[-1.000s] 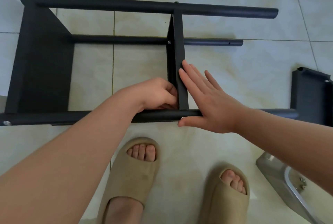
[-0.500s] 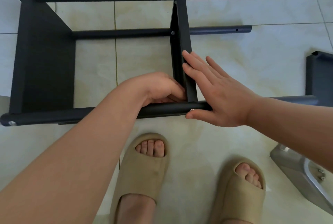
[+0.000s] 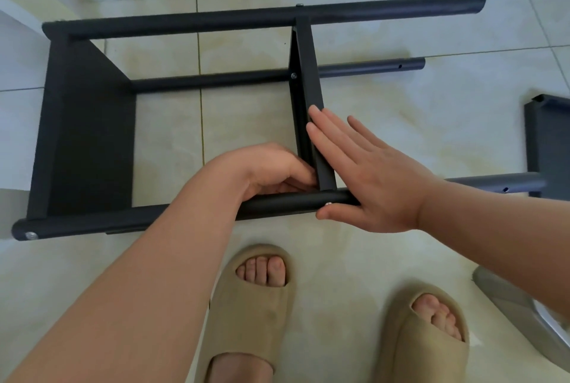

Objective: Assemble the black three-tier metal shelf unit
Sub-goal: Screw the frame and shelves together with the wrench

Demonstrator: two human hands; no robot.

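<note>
On pale tiled floor [image 3: 385, 111], black three-tier metal shelf frame [image 3: 89, 136] lies on its side. Right hand [image 3: 370, 179] flat, fingers straight against middle black shelf panel [image 3: 310, 74]. Left hand [image 3: 271, 167] curled inside panel corner; grip hidden, cannot tell.

The left hand [image 3: 268, 170] curls at the middle shelf panel [image 3: 310, 74], its fingertips hidden; the view's right edge crops a loose black panel [image 3: 549, 142].

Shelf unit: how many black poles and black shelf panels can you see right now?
Black poles: 3
Black shelf panels: 3, one of them at the right edge
Total: 6
</note>
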